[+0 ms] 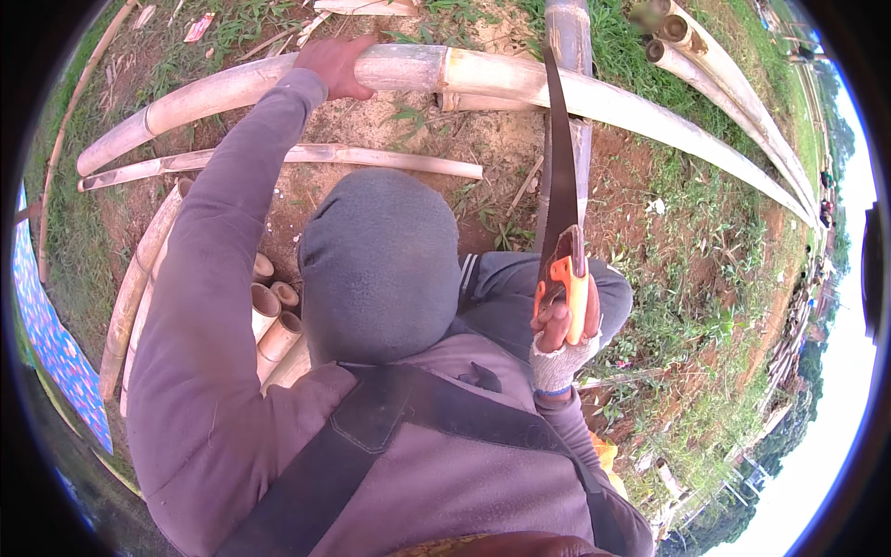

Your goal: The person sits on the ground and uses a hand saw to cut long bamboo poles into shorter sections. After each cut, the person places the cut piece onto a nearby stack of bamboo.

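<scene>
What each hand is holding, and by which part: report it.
The right hand grips the saw by its orange handle. The left hand lies across the bamboo pole, left of the saw; whether it grips cannot be told.

Orange-handled, dark-bladed handsaw (561,190) at right, pointing far, crossing over long, pale, jointed bamboo pole (404,68) laid left to right.
</scene>
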